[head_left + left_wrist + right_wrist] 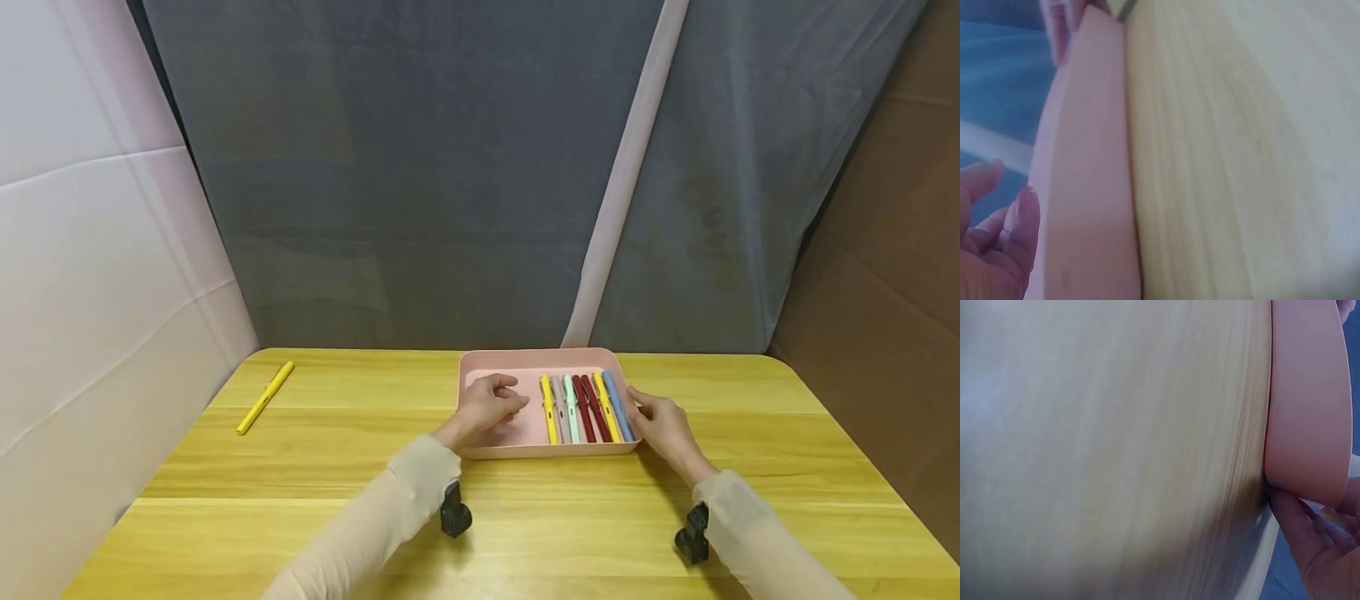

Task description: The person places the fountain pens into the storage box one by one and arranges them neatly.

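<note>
A pink tray (pixel 551 451) stands at the back of the table with a row of capped pens along its right half: yellow pen (pixel 550 410), grey, mint green (pixel 572 407), two dark red, yellow and blue (pixel 618 405). My left hand (pixel 487 404) hovers over the tray's left part, fingers loosely bent and nothing between them; the left wrist view shows it beside the tray wall (pixel 1091 162). At the tray's right end, my right hand (pixel 666 429) grips the side wall. In the right wrist view, its thumb (pixel 1297 528) lies low against the corner.
A lone yellow pen (pixel 266 398) lies slanted on the wooden table (pixel 360 467) at the far left. Behind the table hangs a grey curtain (pixel 420 183) with a pale strip. A white wall (pixel 97 250) flanks the left, a brown one (pixel 892 275) the right.
</note>
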`<act>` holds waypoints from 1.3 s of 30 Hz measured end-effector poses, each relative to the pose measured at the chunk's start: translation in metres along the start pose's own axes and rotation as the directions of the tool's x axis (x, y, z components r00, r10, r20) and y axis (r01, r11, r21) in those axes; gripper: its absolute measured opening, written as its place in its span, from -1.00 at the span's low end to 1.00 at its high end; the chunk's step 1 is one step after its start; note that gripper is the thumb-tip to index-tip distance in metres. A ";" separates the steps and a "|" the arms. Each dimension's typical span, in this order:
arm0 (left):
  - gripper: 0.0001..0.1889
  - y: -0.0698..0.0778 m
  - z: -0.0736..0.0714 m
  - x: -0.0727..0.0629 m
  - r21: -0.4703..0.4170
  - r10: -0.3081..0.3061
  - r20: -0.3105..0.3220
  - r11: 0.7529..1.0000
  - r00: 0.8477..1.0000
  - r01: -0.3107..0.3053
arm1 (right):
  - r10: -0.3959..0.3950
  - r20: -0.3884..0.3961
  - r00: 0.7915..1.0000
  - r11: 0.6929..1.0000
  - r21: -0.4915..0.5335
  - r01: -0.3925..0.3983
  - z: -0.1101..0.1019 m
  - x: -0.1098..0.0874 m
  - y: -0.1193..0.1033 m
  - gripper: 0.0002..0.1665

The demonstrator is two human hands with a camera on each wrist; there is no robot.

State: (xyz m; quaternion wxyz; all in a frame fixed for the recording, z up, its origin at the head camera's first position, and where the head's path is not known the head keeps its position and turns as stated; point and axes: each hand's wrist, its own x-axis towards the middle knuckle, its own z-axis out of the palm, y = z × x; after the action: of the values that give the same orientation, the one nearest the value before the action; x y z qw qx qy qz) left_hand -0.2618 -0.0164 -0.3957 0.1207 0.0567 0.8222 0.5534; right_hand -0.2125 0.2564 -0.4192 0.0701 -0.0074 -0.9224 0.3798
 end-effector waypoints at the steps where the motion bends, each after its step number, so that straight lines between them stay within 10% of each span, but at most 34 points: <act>1: -0.52 -0.001 -0.004 0.000 -0.020 0.000 -0.010 1.000 1.000 -0.001 | 0.007 0.001 1.000 1.000 0.001 -0.007 0.000 0.000 0.000 -0.48; 12: -0.53 -0.009 -0.053 -0.003 -0.160 0.007 -0.082 0.987 0.997 -0.020 | 0.030 0.020 0.999 0.999 -0.041 -0.029 -0.002 0.002 0.002 -0.46; 39: -0.45 -0.059 -0.154 -0.029 -0.195 0.003 -0.115 0.981 0.993 -0.026 | 0.067 0.048 0.997 0.998 -0.022 -0.066 -0.001 0.003 0.000 -0.45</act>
State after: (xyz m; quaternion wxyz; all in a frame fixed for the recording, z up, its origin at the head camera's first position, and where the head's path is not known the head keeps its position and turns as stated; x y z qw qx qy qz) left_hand -0.2715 -0.1833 -0.3911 0.0744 0.0187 0.7689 0.6348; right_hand -0.2151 0.2572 -0.4184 0.0349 -0.0297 -0.9269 0.3725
